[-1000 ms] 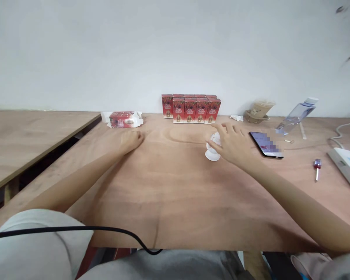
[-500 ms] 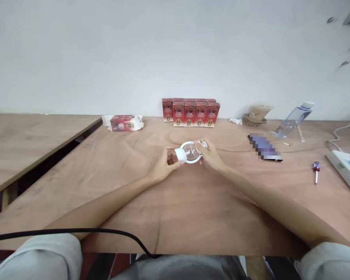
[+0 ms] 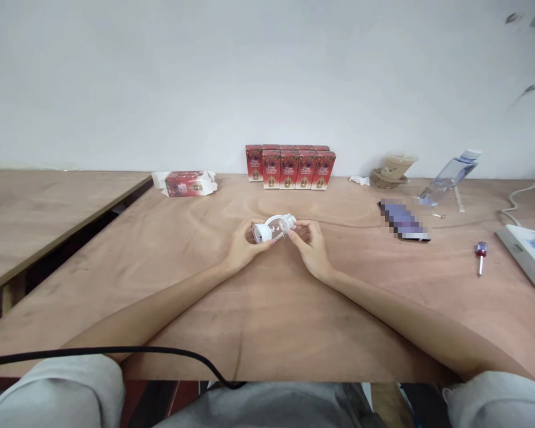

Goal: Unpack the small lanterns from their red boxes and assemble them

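Between my hands, raised over the wooden table [image 3: 267,321], is a small white lantern ornament [image 3: 276,226] with a round frame and a clear middle bearing white figures. It lies on its side, turned so its round base faces left and toward me. My left hand [image 3: 245,246] grips the base, thumb along the near side and fingers behind. At the other end, my right hand [image 3: 312,246] pinches the ornament's top between thumb and fingers; some of those fingers are hidden behind it.
Several red printed boxes [image 3: 289,169] stand by the wall. An opened red box [image 3: 185,184] lies left of them. To the right are a cup [image 3: 396,166], a water bottle [image 3: 450,177], a blurred phone [image 3: 403,221], a screwdriver [image 3: 481,257] and a white power strip [image 3: 528,252]. A black cable [image 3: 160,351] crosses in front.
The ornament has turned from facing me with its round window to showing its base end, and has shifted slightly left. My right hand has rotated, its palm now more toward the ornament.
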{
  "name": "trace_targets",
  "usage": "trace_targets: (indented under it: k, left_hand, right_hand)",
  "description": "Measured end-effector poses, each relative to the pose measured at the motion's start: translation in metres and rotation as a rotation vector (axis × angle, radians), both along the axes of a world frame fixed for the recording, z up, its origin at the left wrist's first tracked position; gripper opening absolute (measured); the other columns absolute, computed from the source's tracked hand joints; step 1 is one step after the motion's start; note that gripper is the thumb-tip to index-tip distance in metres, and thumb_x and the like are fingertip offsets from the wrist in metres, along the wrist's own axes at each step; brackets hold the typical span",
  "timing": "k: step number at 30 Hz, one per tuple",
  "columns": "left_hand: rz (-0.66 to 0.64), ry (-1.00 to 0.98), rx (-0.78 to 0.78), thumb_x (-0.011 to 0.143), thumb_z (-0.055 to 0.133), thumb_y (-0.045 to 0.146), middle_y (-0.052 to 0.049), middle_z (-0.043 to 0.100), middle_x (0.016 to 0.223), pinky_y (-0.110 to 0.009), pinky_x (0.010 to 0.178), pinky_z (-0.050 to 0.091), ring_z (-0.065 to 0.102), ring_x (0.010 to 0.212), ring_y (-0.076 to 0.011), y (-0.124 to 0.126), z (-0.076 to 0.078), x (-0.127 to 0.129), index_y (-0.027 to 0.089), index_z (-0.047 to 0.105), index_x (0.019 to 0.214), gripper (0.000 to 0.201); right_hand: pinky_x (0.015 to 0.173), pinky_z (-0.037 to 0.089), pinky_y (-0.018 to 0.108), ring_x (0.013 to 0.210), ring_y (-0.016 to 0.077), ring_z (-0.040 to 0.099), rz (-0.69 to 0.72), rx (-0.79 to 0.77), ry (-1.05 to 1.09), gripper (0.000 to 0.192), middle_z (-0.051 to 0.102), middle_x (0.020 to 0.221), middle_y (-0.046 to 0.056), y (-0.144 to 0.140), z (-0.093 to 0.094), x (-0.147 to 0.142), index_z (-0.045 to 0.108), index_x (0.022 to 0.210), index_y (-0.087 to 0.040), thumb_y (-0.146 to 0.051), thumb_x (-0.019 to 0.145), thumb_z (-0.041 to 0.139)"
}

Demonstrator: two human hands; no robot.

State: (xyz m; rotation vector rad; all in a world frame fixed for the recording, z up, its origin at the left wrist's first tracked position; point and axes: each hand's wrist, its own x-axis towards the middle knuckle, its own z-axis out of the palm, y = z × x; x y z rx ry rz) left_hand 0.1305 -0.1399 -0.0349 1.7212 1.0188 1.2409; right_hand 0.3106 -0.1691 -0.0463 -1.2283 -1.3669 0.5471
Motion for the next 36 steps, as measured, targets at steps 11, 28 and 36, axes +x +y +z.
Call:
trace_targets:
  k: [11,28,36]
  left_hand:
    - [0.024,-0.233,-0.128,0.063,0.076,0.034,-0.002,0.06,0.094,-0.024,0.062,0.057,0.062,0.084,-0.0153,0.001,-0.002,0.002,0.02,0.053,0.096,0.042]
    - [0.048,-0.353,-0.305,0.075,0.062,0.053,0.008,0.049,0.05,-0.013,0.027,0.03,0.045,0.032,-0.006,0.007,-0.007,0.004,0.02,0.047,0.079,0.037]
    - [0.163,-0.466,-0.358,0.079,0.057,0.048,0.002,0.056,0.067,-0.016,0.036,0.043,0.055,0.052,-0.0096,0.015,-0.007,0.001,0.02,0.046,0.078,0.03]
  right_hand:
    - [0.065,0.04,0.026,0.065,0.0114,0.043,0.245,-0.006,-0.004,0.04,0.043,0.07,-0.002,0.003,0.003,0.003,0.043,0.06,-0.02,-0.053,0.079,0.057]
    - [0.04,0.023,0.021,0.038,0.0063,0.033,0.326,-0.181,0.138,0.05,0.04,0.043,-0.008,0.011,0.001,0.008,0.041,0.064,-0.022,-0.07,0.078,0.044]
    - [0.038,0.016,0.021,0.035,0.0052,0.024,0.426,-0.257,0.383,0.048,0.035,0.041,-0.01,0.013,0.001,0.007,0.045,0.07,-0.023,-0.07,0.073,0.052]
